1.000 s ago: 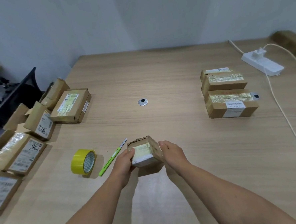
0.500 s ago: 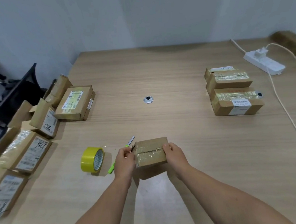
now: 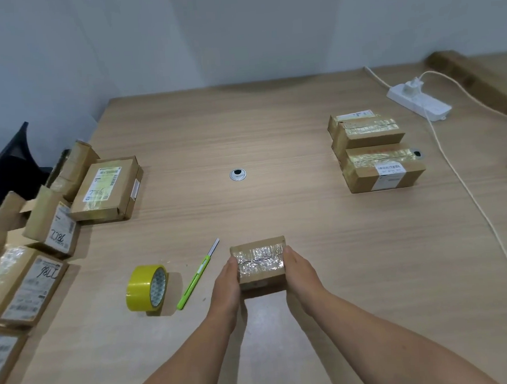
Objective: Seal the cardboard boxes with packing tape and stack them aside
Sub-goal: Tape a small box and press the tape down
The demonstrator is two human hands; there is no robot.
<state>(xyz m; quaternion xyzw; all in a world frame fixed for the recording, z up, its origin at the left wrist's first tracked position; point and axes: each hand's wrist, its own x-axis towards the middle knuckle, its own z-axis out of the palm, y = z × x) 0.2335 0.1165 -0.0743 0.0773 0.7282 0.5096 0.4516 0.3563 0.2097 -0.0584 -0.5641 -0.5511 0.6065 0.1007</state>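
Centrally on the table (image 3: pixel 272 137), a taped box (image 3: pixel 259 261) sits gripped at both ends: left hand (image 3: pixel 226 279) and right hand (image 3: pixel 298 272) clasp it, thumbs on top. Tape roll (image 3: pixel 147 289) and knife (image 3: pixel 198 275) lie just left.

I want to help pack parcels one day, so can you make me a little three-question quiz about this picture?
1. True or false: the left hand and the right hand both hold the small box.
2. What lies between the yellow roll of tape and the small box? A) a green cutter B) scissors C) a pen
3. Fill in: the white power strip lies toward the table's far ____ side (left or right).

Key: 1 true; 2 A; 3 right.
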